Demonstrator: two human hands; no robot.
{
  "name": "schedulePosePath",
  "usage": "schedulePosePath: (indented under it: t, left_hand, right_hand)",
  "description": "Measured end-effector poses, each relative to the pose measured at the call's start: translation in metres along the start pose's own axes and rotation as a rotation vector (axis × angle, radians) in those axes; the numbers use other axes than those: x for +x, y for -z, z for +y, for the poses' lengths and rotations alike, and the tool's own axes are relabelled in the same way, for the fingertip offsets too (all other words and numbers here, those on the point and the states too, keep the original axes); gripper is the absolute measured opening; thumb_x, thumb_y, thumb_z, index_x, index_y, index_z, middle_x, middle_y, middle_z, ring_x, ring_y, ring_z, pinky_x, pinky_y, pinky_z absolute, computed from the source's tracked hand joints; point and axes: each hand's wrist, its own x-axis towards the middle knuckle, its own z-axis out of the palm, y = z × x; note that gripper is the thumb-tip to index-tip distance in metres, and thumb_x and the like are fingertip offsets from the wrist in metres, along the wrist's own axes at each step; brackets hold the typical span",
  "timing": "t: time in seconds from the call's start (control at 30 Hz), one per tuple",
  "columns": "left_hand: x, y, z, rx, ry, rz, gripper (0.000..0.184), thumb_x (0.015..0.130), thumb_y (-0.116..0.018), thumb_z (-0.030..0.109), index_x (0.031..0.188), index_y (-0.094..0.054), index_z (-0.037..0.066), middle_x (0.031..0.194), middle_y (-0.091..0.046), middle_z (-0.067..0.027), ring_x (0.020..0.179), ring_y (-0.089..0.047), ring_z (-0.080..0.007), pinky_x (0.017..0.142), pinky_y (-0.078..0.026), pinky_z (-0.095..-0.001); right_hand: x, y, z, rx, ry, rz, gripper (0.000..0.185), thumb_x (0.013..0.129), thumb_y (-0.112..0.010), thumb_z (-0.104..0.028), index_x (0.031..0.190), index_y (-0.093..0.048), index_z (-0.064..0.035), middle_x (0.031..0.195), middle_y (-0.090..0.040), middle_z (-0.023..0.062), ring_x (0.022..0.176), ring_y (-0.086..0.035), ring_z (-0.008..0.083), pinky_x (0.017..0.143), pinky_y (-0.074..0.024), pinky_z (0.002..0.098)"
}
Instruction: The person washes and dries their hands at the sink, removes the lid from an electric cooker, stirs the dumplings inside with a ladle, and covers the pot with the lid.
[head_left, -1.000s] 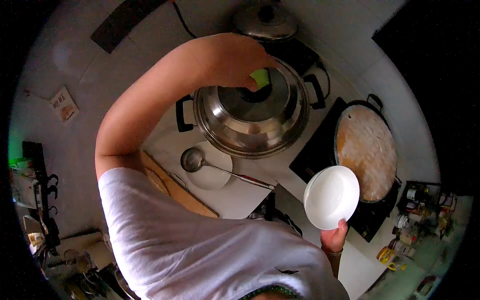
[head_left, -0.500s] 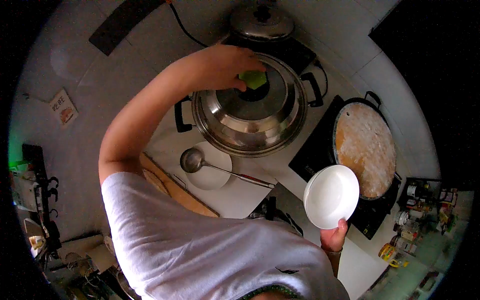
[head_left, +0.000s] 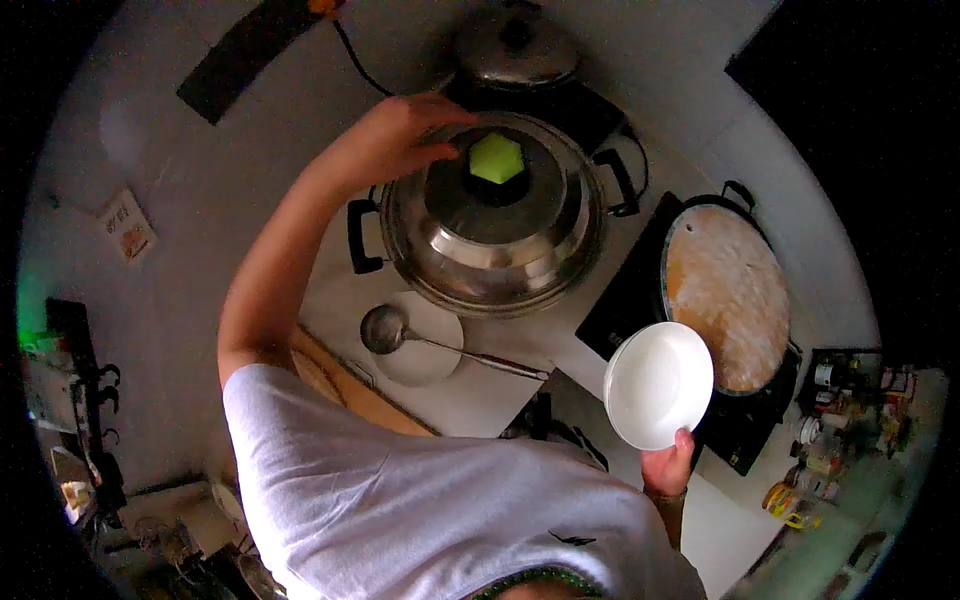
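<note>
My left hand (head_left: pixel 425 132) is just left of the pot lid's knob, fingers stretched and apart, holding nothing. On the black knob sits a green hexagonal piece (head_left: pixel 496 158). The shiny domed lid (head_left: pixel 490 245) covers a large pot with black side handles (head_left: pixel 362 236). At the right, my right hand (head_left: pixel 668 466) grips a white bowl (head_left: pixel 660 385) by its lower rim, tilted so its inside shows. A second rim line runs along its left side; I cannot tell whether two bowls are stacked.
A ladle (head_left: pixel 388 330) rests across a white plate (head_left: pixel 425 365) below the pot. A pan of pale, frothy food (head_left: pixel 728 300) sits on a black cooktop at right. Behind stands another lidded pot (head_left: pixel 515 55). A wooden board (head_left: pixel 355 385) lies left; jars (head_left: pixel 825 430) stand far right.
My left hand has let go of the green piece on the lid's knob and moved left, uncovering it. My right hand still holds the bowl in nearly the same place.
</note>
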Motion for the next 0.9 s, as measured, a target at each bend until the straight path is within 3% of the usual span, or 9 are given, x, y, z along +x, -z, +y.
schedulePosePath:
  t: [0.3, 0.53, 0.63, 0.7, 0.8, 0.9]
  left_hand:
    - [-0.009, 0.014, 0.006, -0.093, 0.24, 0.003, 0.031, 0.076, -0.064, 0.01, 0.106, -0.06, 0.005, 0.093, -0.062, -0.0137, 0.08, -0.061, -0.0262, 0.07, -0.048, -0.0343]
    - [-0.001, 0.018, 0.032, 0.008, 0.325, -0.109, 0.034, 0.077, -0.065, 0.013, 0.11, -0.059, 0.006, 0.097, -0.061, -0.0147, 0.085, -0.06, -0.0274, 0.072, -0.048, -0.0346]
    - [0.007, 0.005, 0.05, 0.108, 0.158, -0.156, 0.044, 0.078, -0.065, 0.024, 0.117, -0.054, 0.009, 0.105, -0.058, -0.0147, 0.091, -0.058, -0.0305, 0.076, -0.047, -0.0369]
    - [0.01, -0.012, 0.047, 0.272, 0.01, -0.119, 0.057, 0.076, -0.065, 0.038, 0.124, -0.048, 0.013, 0.111, -0.055, -0.015, 0.095, -0.056, -0.0328, 0.08, -0.046, -0.0389]
    - [0.019, -0.025, 0.054, 0.398, 0.106, -0.247, 0.065, 0.073, -0.063, 0.048, 0.126, -0.045, 0.016, 0.114, -0.052, -0.0161, 0.095, -0.056, -0.0335, 0.08, -0.047, -0.0395]
    - [0.032, -0.032, 0.061, 0.493, 0.189, -0.337, 0.066, 0.071, -0.066, 0.048, 0.126, -0.045, 0.017, 0.11, -0.054, -0.0178, 0.094, -0.057, -0.0337, 0.079, -0.047, -0.0398]
  right_hand:
    - [0.001, 0.004, 0.002, 0.025, -0.009, -0.078, 0.067, 0.08, -0.05, -0.032, 0.136, -0.026, -0.0047, 0.136, -0.036, 0.0126, 0.123, -0.038, 0.0292, 0.101, -0.0327, 0.0446]
    - [-0.007, 0.006, 0.001, 0.056, 0.01, -0.114, 0.063, 0.08, -0.05, -0.03, 0.135, -0.029, -0.0058, 0.134, -0.039, 0.0126, 0.121, -0.041, 0.0287, 0.097, -0.0369, 0.0443]
    - [-0.014, 0.002, -0.003, 0.059, -0.023, -0.097, 0.06, 0.081, -0.05, -0.029, 0.133, -0.031, -0.005, 0.131, -0.042, 0.0134, 0.119, -0.043, 0.0291, 0.097, -0.0376, 0.044]
    - [-0.017, 0.003, -0.004, 0.09, -0.05, -0.091, 0.054, 0.082, -0.051, -0.025, 0.129, -0.034, -0.0054, 0.127, -0.044, 0.0114, 0.113, -0.048, 0.026, 0.091, -0.0437, 0.0401]
    - [-0.016, 0.017, -0.002, 0.075, -0.097, -0.125, 0.051, 0.084, -0.05, -0.024, 0.128, -0.035, -0.0052, 0.125, -0.046, 0.0117, 0.112, -0.049, 0.0254, 0.09, -0.045, 0.038]
    - [-0.02, 0.008, -0.003, 0.084, -0.095, -0.1, 0.049, 0.084, -0.049, -0.024, 0.127, -0.036, -0.0046, 0.122, -0.048, 0.0119, 0.11, -0.05, 0.025, 0.088, -0.0466, 0.0377]
